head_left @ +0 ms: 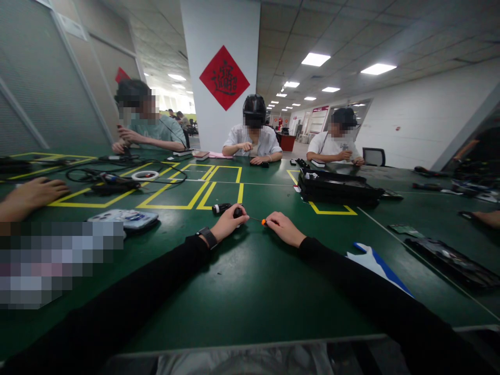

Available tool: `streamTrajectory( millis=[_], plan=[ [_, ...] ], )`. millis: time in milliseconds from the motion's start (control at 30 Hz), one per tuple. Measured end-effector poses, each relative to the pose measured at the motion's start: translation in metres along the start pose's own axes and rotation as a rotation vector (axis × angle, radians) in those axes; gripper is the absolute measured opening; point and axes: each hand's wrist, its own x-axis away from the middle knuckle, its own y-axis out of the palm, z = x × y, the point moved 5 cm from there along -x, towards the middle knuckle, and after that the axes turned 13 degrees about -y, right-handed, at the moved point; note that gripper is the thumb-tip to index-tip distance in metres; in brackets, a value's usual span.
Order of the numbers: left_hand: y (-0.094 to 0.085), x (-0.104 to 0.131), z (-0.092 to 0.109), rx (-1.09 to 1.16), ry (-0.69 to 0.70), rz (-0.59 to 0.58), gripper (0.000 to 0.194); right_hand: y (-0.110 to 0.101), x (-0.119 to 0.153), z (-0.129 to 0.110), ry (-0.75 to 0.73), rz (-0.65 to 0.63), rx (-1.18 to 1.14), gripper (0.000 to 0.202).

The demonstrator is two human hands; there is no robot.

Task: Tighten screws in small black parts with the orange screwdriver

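Note:
Both my hands are close together above the green table [234, 291]. My right hand [284, 228] is closed around a screwdriver [264, 222] with an orange collar. Its thin metal shaft points left and its tip meets the fingers of my other hand. My left hand [228, 224], with a dark watch on the wrist, pinches a small black part [238, 212], mostly covered by the fingers. Just behind that hand lies a black cylindrical piece [221, 208] with a white end.
A black open case [339, 187] stands to the right, beyond a blue and white sheet [383, 268]. At left are a pale printed case [128, 219], cables [117, 174] and another person's hand [39, 194]. Three people sit across the table. A dark opened device [455, 260] lies far right.

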Motion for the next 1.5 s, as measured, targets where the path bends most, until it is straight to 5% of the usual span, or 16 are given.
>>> streamTrajectory(
  millis=[333, 633, 933, 1500],
  plan=[
    [-0.001, -0.002, -0.002, -0.055, 0.038, 0.027, 0.025, 0.005, 0.005, -0.002, 0.032, 0.028, -0.25, 0.021],
    [0.003, -0.004, -0.006, 0.081, 0.0, -0.078, 0.021, 0.001, 0.0, -0.003, -0.008, -0.002, 0.002, 0.023],
    [0.002, -0.002, -0.005, 0.104, -0.016, -0.073, 0.019, 0.0, 0.004, -0.007, 0.029, 0.066, -0.197, 0.019],
    [0.001, -0.002, -0.004, 0.104, -0.068, -0.044, 0.024, -0.002, 0.004, -0.01, 0.043, 0.078, -0.181, 0.02]
  ],
)
